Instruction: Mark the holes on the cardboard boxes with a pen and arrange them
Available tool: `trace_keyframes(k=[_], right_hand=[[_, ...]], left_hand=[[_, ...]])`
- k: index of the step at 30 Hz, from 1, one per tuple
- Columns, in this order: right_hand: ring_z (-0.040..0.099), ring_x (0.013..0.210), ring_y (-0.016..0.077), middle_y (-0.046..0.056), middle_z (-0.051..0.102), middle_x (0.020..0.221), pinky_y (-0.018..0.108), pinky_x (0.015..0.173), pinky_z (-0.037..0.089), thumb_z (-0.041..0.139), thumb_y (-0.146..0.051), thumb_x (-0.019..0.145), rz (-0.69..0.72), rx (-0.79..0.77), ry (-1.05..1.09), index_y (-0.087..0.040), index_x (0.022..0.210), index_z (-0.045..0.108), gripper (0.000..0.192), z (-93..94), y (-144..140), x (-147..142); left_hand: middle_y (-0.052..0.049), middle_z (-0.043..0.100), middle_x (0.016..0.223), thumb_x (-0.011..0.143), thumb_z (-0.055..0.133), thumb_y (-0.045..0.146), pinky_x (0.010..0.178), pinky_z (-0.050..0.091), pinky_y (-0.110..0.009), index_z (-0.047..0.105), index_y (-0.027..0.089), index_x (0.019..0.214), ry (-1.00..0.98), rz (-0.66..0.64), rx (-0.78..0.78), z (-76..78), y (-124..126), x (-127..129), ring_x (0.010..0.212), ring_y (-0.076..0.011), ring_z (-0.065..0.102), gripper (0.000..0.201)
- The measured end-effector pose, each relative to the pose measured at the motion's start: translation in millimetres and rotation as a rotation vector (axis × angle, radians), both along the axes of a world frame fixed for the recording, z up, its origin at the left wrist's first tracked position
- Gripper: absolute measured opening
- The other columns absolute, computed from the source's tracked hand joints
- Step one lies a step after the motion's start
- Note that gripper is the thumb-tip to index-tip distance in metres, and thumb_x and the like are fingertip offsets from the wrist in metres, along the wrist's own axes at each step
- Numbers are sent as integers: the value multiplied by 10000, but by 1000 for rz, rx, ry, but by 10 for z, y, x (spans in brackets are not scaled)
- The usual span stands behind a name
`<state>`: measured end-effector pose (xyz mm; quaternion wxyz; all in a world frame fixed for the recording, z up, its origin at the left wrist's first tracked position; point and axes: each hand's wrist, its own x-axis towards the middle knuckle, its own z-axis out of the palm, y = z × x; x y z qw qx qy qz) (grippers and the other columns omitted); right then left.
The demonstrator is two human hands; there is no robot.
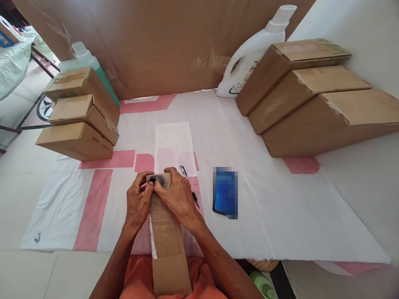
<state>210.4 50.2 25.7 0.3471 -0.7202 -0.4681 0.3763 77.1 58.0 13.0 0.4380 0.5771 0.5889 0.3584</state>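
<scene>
A long narrow strip of brown cardboard runs from my lap up onto the table. Its far end has a dark, scribbled-looking smudge. My left hand is closed at the left edge of that end, its thumb against a small black object too small to name. From the other side my right hand grips the cardboard's end, fingers over the far edge and thumb bent in close to the black object. A black-and-clear pen lies just right of my right hand, partly hidden by it.
A blurred blue phone-like object lies right of the pen. White paper lies ahead. Cardboard boxes stand left and right, with a white jug and a green-liquid bottle behind. A large cardboard panel closes the back.
</scene>
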Motion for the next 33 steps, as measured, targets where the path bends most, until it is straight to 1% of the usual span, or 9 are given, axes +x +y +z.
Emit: trace_keyframes(k=[6, 11, 14, 19, 23, 26, 29, 31, 33], right_hand=[[698, 1114, 305, 121, 737, 1213, 440, 949, 544, 699, -315, 904, 54, 84, 8, -188, 1202, 671, 326, -60, -18, 104], [657, 1082, 287, 92, 724, 1133, 418, 958, 519, 682, -218, 932, 146, 241, -164, -194, 1122, 701, 193, -27, 2, 105], [631, 1002, 291, 89, 718, 1051, 402, 860, 516, 640, -182, 942, 176, 222, -286, -196, 1015, 700, 96, 26, 21, 51], [613, 985, 299, 92, 707, 1046, 384, 754, 498, 610, -184, 931, 183, 177, -358, -212, 1013, 678, 110, 75, 41, -42], [635, 1033, 296, 91, 718, 1067, 402, 844, 515, 601, -200, 947, 171, 196, -275, -219, 1033, 688, 124, 50, -2, 21], [652, 1148, 287, 120, 691, 1297, 408, 924, 525, 597, -370, 1004, 102, 248, -75, -213, 1261, 646, 304, -49, -117, 264], [701, 992, 303, 143, 734, 1145, 411, 821, 517, 596, -529, 1003, 3, 78, -137, -187, 1172, 655, 386, -225, -283, 589], [700, 834, 318, 121, 733, 897, 396, 716, 467, 647, -509, 976, 24, -141, -307, -194, 984, 651, 316, -365, -385, 747], [685, 747, 319, 111, 710, 790, 357, 635, 394, 702, -420, 938, 66, -278, -399, -213, 865, 611, 238, -501, -455, 817]], left_hand=[[-46, 767, 1102, 949, 625, 417, 856, 611, -323, 736, 242, 1088, 34, -43, 18, 29, 79, -45, 1011, -207, 737, 250], [-62, 761, 1025, 909, 641, 319, 844, 639, -367, 789, 206, 1065, 260, -100, 204, 123, 177, -94, 908, -207, 741, 242], [-58, 780, 987, 909, 639, 289, 806, 651, -361, 797, 207, 1061, 327, -90, 257, 147, 183, -91, 844, -199, 752, 234], [-51, 786, 963, 908, 647, 292, 807, 656, -370, 804, 213, 1036, 283, -64, 244, 140, 163, -73, 822, -198, 756, 217], [-45, 752, 932, 905, 651, 281, 804, 630, -367, 794, 212, 1026, 254, -66, 244, 122, 149, -67, 833, -198, 725, 200], [-51, 725, 1069, 938, 658, 338, 950, 580, -398, 752, 234, 1136, 171, -121, 196, 67, 127, -94, 1011, -218, 701, 243], [-76, 629, 1309, 910, 702, 400, 1126, 474, -458, 636, 250, 1311, 34, -217, 88, -29, 93, -132, 1240, -259, 617, 433], [-99, 546, 1394, 870, 717, 405, 1180, 415, -492, 553, 246, 1386, -44, -264, 37, -92, 71, -146, 1323, -292, 555, 564], [-119, 498, 1418, 847, 712, 411, 1199, 378, -509, 518, 235, 1398, -84, -295, 24, -134, 52, -143, 1372, -322, 501, 611]])
